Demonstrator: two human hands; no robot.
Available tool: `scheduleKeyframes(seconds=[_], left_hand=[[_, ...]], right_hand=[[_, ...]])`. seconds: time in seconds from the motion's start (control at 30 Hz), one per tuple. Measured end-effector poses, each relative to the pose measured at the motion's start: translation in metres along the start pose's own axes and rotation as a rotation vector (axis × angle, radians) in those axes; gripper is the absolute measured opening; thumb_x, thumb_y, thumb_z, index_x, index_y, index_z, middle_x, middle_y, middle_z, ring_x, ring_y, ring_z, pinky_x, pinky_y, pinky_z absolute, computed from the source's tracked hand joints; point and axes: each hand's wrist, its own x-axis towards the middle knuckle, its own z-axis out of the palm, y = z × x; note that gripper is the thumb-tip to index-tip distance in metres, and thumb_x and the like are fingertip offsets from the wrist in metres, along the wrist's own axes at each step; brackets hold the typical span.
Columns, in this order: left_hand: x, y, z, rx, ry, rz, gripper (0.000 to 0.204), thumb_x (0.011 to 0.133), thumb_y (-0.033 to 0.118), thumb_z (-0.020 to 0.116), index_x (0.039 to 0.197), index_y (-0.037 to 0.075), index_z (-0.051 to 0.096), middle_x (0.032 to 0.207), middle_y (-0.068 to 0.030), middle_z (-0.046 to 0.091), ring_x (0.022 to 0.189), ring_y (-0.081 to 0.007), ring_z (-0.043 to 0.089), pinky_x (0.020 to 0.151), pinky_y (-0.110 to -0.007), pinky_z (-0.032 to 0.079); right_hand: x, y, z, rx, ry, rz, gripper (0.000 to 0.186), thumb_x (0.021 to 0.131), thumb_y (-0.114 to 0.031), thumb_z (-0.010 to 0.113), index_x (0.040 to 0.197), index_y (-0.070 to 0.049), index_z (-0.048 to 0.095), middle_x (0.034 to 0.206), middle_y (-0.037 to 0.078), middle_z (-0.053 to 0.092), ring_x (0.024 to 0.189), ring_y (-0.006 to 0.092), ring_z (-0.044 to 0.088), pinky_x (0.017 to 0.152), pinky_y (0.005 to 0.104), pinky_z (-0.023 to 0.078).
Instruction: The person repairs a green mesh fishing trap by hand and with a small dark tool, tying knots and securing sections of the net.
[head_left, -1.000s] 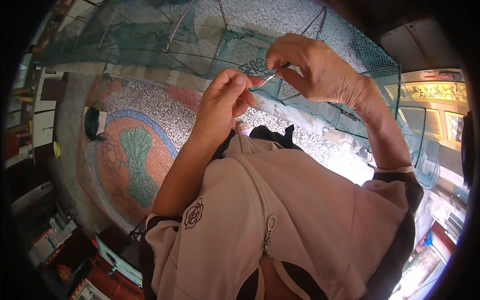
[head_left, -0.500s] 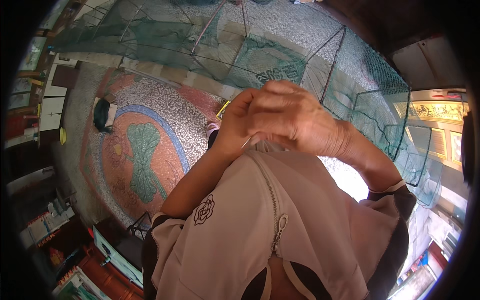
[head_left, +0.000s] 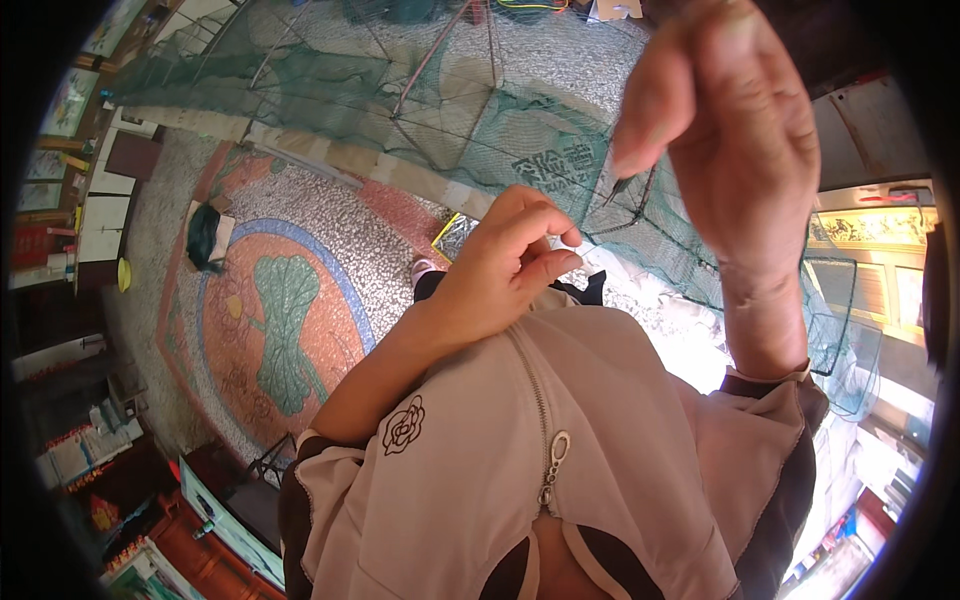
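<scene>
My right hand (head_left: 740, 140) is raised at the upper right, blurred, its fingers closed on a small dark, thin tool (head_left: 617, 188) over the netting. My left hand (head_left: 510, 260) is lower, in front of my beige top (head_left: 470, 420), with curled fingers and thumb and index tips close together; anything between them is too small to make out. The green net trap (head_left: 430, 110) with thin framing rods stretches across the upper view and down the right side, behind my hands.
A mosaic floor (head_left: 360, 240) with a leaf design lies below at left. A dark green bundle (head_left: 205, 238) rests on it. Cabinets and shelves (head_left: 105, 205) line the left, furniture (head_left: 210, 540) stands at lower left, and a lit gold panel (head_left: 870, 228) is at right.
My hands met in front of my chest half a second ago and are now apart: the right has risen up and rightward, while the left has stayed low with curled fingers.
</scene>
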Motion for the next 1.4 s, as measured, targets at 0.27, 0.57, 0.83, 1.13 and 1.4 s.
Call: scheduleKeyframes(seconds=[0.27, 0.57, 0.83, 1.13, 1.4], left_hand=[[0.006, -0.002, -0.013, -0.186, 0.079, 0.099, 0.010, 0.091, 0.008, 0.060, 0.095, 0.001, 0.054, 0.101, -0.0072, 0.051, 0.079, -0.0107, 0.055, 0.071, -0.024, 0.047], [0.009, 0.009, -0.039, -0.228, 0.058, -0.089, 0.021, 0.098, 0.020, 0.047, 0.097, 0.001, 0.057, 0.104, -0.0132, 0.064, 0.101, -0.0199, 0.061, 0.088, -0.033, 0.048], [0.009, -0.021, -0.043, -0.603, 0.230, -0.116, 0.020, 0.099, 0.020, 0.046, 0.093, 0.004, 0.054, 0.090, -0.0093, 0.064, 0.086, -0.0179, 0.066, 0.065, -0.026, 0.046], [0.010, -0.026, -0.035, -0.788, 0.273, -0.248, 0.016, 0.099, 0.021, 0.047, 0.092, 0.008, 0.049, 0.089, -0.0078, 0.060, 0.065, -0.0094, 0.058, 0.054, -0.019, 0.038], [0.007, -0.031, -0.031, -0.684, 0.283, -0.274, 0.015, 0.099, 0.021, 0.047, 0.091, 0.008, 0.050, 0.102, -0.0098, 0.063, 0.063, -0.0028, 0.053, 0.053, -0.015, 0.039]], right_hand=[[0.006, -0.005, -0.019, 0.093, 0.269, -0.161, 0.025, 0.103, -0.026, 0.031, 0.103, -0.007, 0.047, 0.078, 0.002, 0.054, 0.067, 0.0155, 0.058, 0.060, 0.0286, 0.054], [0.019, -0.045, -0.057, 0.403, 0.156, -0.298, 0.023, 0.104, -0.019, 0.031, 0.107, -0.003, 0.048, 0.081, 0.001, 0.049, 0.056, 0.0077, 0.040, 0.052, 0.0209, 0.037], [0.030, 0.005, -0.074, 0.122, -0.139, -0.217, 0.017, 0.101, -0.022, 0.043, 0.102, -0.007, 0.050, 0.070, 0.000, 0.052, 0.051, 0.0057, 0.037, 0.047, 0.0196, 0.032], [0.000, 0.028, -0.040, -1.317, -0.619, -0.013, 0.006, 0.077, -0.009, 0.066, 0.081, -0.008, 0.062, 0.079, 0.004, 0.057, 0.084, 0.0254, 0.058, 0.071, 0.0370, 0.048], [0.003, 0.043, -0.041, -1.380, -0.656, -0.018, 0.005, 0.077, -0.010, 0.066, 0.077, -0.008, 0.062, 0.080, 0.004, 0.056, 0.085, 0.0244, 0.058, 0.069, 0.0368, 0.048]])
